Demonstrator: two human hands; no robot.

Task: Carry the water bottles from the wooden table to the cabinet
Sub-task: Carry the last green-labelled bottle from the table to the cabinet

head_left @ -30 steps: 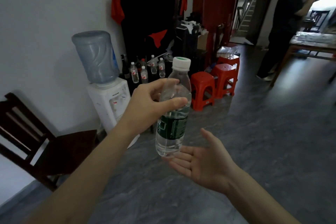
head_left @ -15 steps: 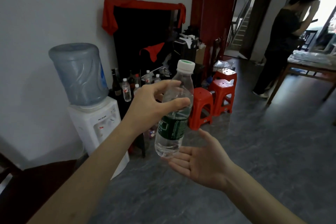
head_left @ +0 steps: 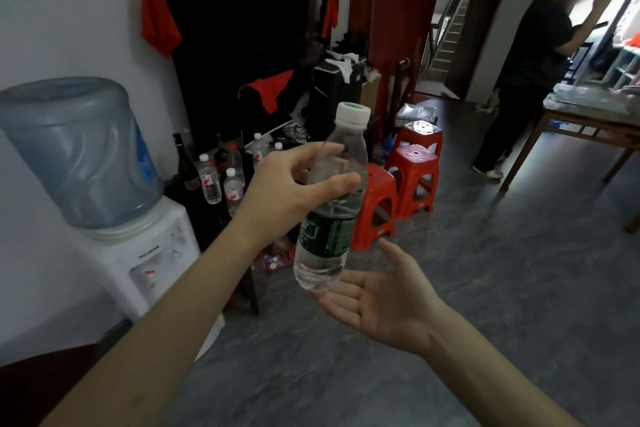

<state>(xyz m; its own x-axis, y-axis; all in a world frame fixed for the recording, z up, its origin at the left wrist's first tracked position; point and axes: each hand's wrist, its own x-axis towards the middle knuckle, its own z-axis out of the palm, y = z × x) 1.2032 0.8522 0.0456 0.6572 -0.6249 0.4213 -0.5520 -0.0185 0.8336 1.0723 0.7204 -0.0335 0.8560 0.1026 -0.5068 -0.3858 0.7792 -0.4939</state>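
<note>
Grey floor underfoot, you're mid-carry: left hand (head_left: 291, 191) grips the clear green-labelled water bottle (head_left: 330, 204), right hand (head_left: 384, 298) flat beneath, dark cabinet (head_left: 221, 208) ahead already holds several.

The water bottle (head_left: 331, 199) is clear, glossy plastic with a matt white cap and green film label. Red stools (head_left: 414, 173) are shiny moulded plastic. The grey floor (head_left: 485, 288) looks smooth, stone-patterned.

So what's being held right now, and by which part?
The left hand grips the water bottle by its upper body, above the green label. The right hand lies open under its base.
</note>
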